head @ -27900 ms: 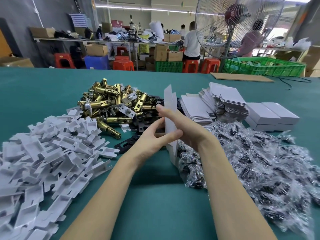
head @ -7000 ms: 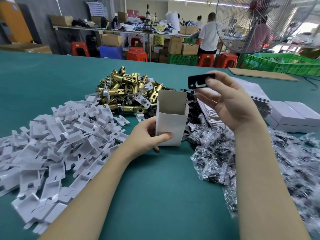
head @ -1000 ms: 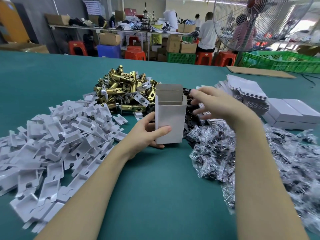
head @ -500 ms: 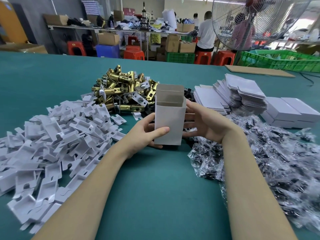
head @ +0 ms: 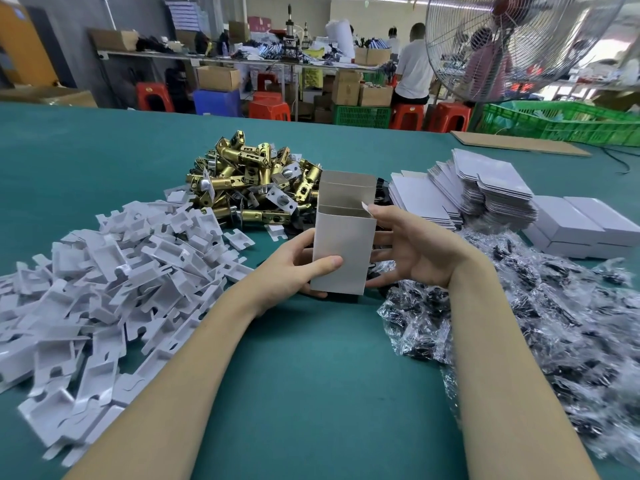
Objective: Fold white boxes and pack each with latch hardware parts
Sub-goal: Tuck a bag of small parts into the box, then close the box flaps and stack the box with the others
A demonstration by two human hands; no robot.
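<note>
1. The left hand (head: 294, 268) grips the upright box (head: 341, 251) on the green table (head: 311, 375); the relaxed right hand (head: 415, 251) steadies its side.
2. A loose grip could tip it (top flap open), spilling whatever is inside.

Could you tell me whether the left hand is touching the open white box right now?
Touching. The head view shows the left hand gripping the white box, its thumb lying flat across the near face and its fingers wrapped behind the left edge.

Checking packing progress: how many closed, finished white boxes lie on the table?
2 show tops: closed boxes side by side at the far right, one nearer the flat blanks, one by the edge. Seams suggest more beneath.
</note>
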